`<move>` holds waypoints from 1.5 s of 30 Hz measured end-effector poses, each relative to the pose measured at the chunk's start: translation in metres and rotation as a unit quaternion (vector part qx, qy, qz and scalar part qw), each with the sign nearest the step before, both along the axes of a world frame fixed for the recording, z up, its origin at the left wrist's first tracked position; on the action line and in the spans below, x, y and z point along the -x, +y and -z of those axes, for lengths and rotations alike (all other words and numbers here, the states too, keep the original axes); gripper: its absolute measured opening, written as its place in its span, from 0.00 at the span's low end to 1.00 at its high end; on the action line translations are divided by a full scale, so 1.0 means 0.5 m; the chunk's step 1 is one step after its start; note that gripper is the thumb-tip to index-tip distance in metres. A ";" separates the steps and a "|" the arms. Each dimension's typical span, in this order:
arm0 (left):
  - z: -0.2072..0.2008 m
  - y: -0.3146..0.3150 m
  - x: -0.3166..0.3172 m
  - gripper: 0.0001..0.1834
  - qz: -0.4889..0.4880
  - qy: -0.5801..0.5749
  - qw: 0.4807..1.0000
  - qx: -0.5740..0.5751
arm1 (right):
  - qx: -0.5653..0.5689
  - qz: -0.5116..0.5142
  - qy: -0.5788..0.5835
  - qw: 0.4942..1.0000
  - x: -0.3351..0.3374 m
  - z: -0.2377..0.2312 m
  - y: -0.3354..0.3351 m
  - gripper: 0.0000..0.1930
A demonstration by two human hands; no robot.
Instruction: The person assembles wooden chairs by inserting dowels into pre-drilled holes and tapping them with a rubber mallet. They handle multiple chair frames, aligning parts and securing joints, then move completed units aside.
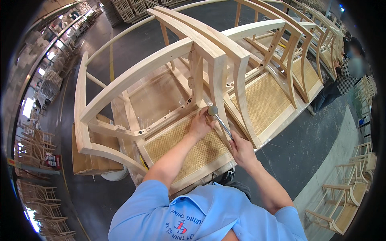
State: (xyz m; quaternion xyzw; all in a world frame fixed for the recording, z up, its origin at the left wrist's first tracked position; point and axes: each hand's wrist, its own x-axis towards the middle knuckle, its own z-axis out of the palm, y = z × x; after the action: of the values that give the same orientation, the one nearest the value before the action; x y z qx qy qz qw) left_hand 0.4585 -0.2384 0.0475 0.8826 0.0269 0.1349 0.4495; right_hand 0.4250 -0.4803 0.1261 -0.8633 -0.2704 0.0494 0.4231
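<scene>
In front of me an unfinished pale wood chair (136,76) lies tipped over, with its woven cane panel (189,150) low down near my body. My right hand (243,152) is wrapped round the handle of a hammer (222,125) with a metal shaft and a round head. That head is right beside the fingers of my left hand (201,126), close to the joint of leg and frame. My left fingers are bent and closed at the wood frame; whatever they pinch is hidden. Dark bolt heads show along the chair's inner rail (167,116).
More such chairs (263,96) stand in a row to the right on a film-covered bench. A cardboard box (94,150) is at left. Another person (341,80) stands at far right. Finished-looking chairs (345,193) stand at lower right, and stacked chair frames (38,138) line the left.
</scene>
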 end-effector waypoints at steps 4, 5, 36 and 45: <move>0.007 -0.011 0.027 0.38 -0.002 0.036 0.999 -0.002 | -0.085 0.009 -0.011 0.996 0.039 -0.029 -0.012 0.18; 0.008 -0.008 0.026 0.39 -0.002 0.038 0.999 0.006 | -0.057 -0.002 0.007 0.998 0.037 -0.015 -0.015 0.18; 0.011 -0.155 0.114 0.37 0.021 0.069 0.994 -0.084 | -0.149 -0.040 0.017 0.988 0.070 0.025 -0.241 0.21; 0.021 -0.190 0.135 0.39 0.014 0.103 0.989 -0.101 | -0.089 -0.093 0.068 0.989 0.061 0.045 -0.284 0.24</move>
State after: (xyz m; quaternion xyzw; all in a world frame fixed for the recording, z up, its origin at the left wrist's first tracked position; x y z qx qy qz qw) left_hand 0.3912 -0.3333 0.0371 0.9331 0.0467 0.0392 0.3545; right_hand 0.3943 -0.6222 0.1034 -0.7883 -0.3230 0.1232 0.5090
